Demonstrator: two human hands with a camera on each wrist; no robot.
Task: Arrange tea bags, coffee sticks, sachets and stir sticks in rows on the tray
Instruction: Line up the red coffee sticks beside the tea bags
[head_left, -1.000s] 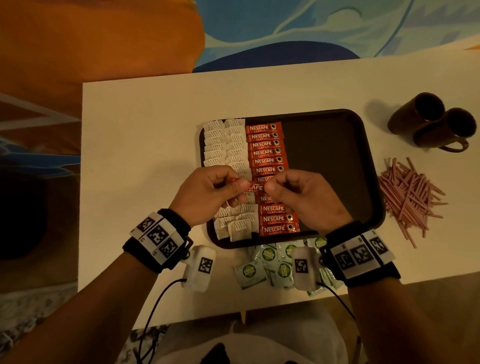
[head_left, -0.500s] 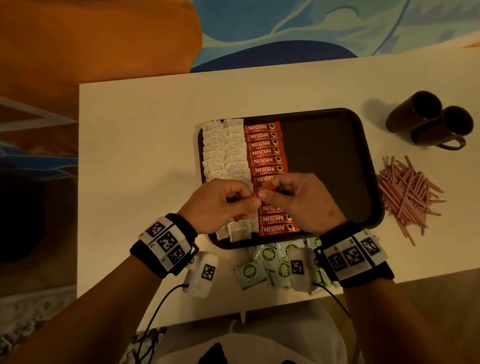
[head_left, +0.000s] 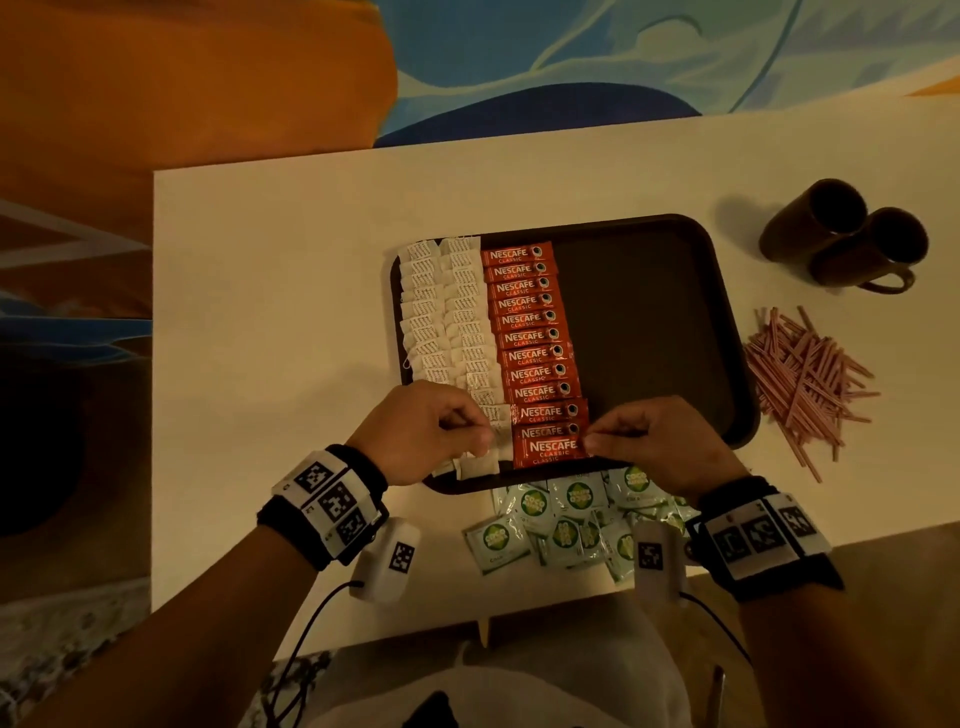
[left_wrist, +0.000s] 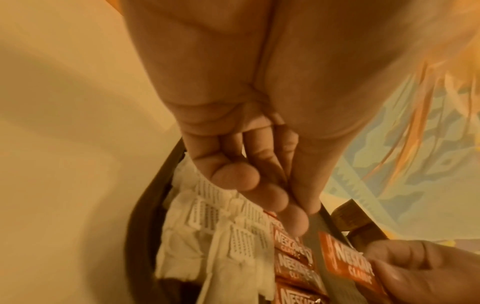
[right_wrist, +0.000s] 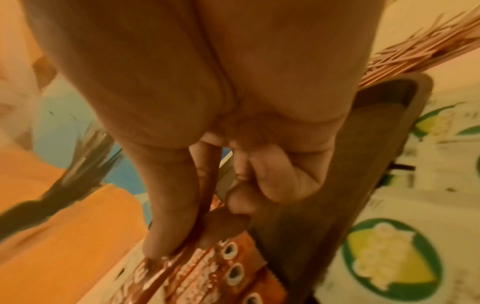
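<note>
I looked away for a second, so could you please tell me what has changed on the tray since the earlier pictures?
Both hands came nearer along the coffee stick row. The right hand now pinches the nearest stick at the tray's near end; the left hand has let go. Tea bags, sachets, stir sticks and mugs stayed put.
</note>
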